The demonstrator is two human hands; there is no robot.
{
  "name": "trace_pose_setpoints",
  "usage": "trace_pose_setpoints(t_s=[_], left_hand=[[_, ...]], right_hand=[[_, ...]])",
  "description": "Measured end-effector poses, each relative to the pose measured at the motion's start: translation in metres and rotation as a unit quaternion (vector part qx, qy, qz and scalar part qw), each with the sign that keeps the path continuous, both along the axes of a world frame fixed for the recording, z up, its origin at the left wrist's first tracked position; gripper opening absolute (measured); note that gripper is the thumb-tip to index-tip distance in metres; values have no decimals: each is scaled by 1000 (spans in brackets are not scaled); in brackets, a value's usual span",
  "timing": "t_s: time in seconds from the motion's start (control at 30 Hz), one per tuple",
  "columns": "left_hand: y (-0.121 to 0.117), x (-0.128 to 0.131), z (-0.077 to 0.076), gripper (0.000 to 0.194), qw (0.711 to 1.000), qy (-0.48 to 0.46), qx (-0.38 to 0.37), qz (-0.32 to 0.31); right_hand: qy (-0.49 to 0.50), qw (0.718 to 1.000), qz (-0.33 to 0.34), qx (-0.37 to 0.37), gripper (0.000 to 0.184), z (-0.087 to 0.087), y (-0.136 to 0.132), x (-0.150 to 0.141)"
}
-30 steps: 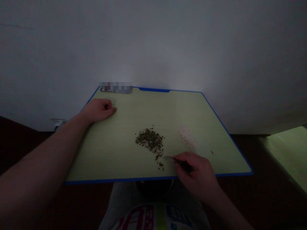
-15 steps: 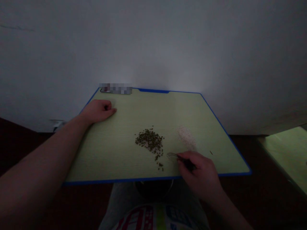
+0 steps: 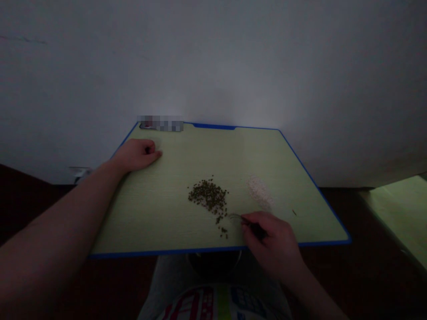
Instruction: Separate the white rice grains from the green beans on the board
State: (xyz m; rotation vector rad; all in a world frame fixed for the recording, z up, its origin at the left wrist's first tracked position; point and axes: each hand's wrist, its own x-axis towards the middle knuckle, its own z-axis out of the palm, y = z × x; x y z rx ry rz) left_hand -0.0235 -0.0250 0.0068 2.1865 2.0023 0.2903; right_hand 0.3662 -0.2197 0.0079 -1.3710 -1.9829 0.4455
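Observation:
My right hand pinches a small metal fork, its dark handle partly hidden in my fingers. The fork's head points left, close to a few stray beans at the lower right of a pile of small dark green beans. Some pale grains lie among these beans. Beyond my right hand is a separate pile of whitish grains, like rice. Curled into a loose fist, my left hand rests on the left part of the table, with nothing visible in it.
The pale tabletop has a blue rim. A flat object, blurred out, lies at its far left corner, and a thin brown sliver lies at the right. A wall stands right behind the table.
My right hand has moved slightly left with the fork, bringing its head nearer the stray beans. My left hand and both piles look the same.

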Motion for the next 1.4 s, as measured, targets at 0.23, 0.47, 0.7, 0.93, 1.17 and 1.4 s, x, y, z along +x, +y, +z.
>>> trace_pose_setpoints(t_s=[0.23,0.47,0.7,0.93,1.17,1.4], left_hand=[[-4,4,2,35,1000,-6,2,-2],[-2,4,3,36,1000,-5,5,-4],[-1,3,2,37,1000,-5,4,-3],[0,1,0,36,1000,-4,-3,7],[-1,1,1,36,1000,-1,-1,-7],[0,1,0,35,1000,-5,0,0]], right_hand=[[16,999,32,-11,21,2,-3,-1],[29,999,41,-13,21,2,0,-13],[0,1000,-15,-4,20,4,1,4],[0,1000,-24,15,18,3,-3,11],[-2,1000,-15,2,21,3,2,1],[12,997,-74,0,21,-5,15,16]])
